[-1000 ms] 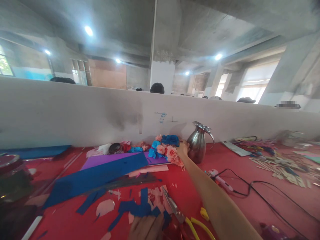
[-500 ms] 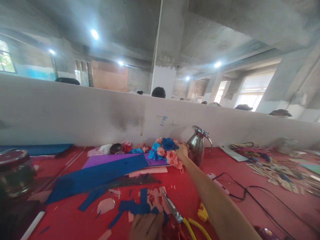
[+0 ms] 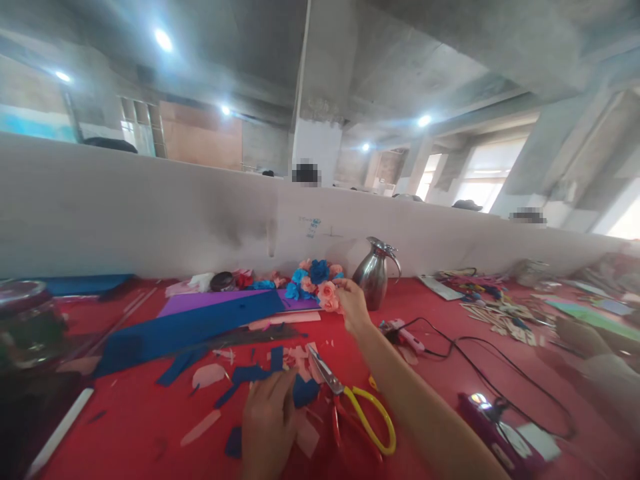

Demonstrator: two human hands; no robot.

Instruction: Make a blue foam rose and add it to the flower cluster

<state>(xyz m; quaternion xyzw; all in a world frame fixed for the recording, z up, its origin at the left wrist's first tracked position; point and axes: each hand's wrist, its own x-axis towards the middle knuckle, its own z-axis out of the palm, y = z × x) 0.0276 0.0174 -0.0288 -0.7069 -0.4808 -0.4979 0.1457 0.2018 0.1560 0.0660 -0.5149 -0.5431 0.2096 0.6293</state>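
My right hand reaches far across the red table, its fingers closed on a pink paper flower at the edge of a cluster of blue and pink paper flowers. My left hand rests near the front edge, fingers curled down onto blue paper scraps. Yellow-handled scissors lie between my two arms.
A steel jug stands just right of the flowers. Blue and purple sheets lie at the left. A glue gun with a black cable, a purple device, a jar and stick piles surround. A white partition runs behind. Another person's hand shows at the right.
My right hand has drawn back from the flower cluster toward me, with a pink flower in its fingers. My left hand has come further into view over the blue scraps.
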